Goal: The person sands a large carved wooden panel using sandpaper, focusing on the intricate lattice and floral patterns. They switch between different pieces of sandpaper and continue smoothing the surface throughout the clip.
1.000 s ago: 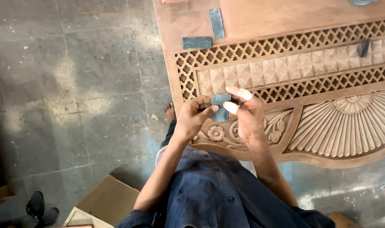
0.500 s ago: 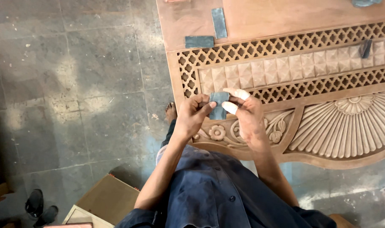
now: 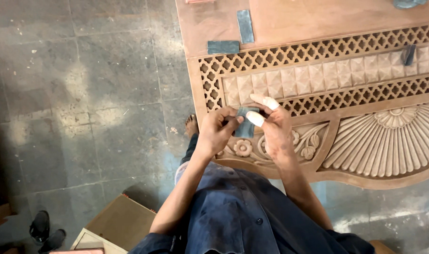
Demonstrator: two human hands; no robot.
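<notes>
Both grips closed on one small grey sandpaper piece (image 3: 245, 126): left hand (image 3: 217, 131) pinching its left edge, right hand (image 3: 273, 129) with taped fingertips (image 3: 255, 118) on its right. Held above carved panel (image 3: 365, 136); two more grey pieces (image 3: 224, 46) beyond.

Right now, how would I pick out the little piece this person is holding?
Find the big carved wooden panel with lattice strips. At its near left corner, the left hand and right hand pinch a small grey-blue sandpaper piece. Similar pieces lie flat on the panel; only this one is held up.
</notes>
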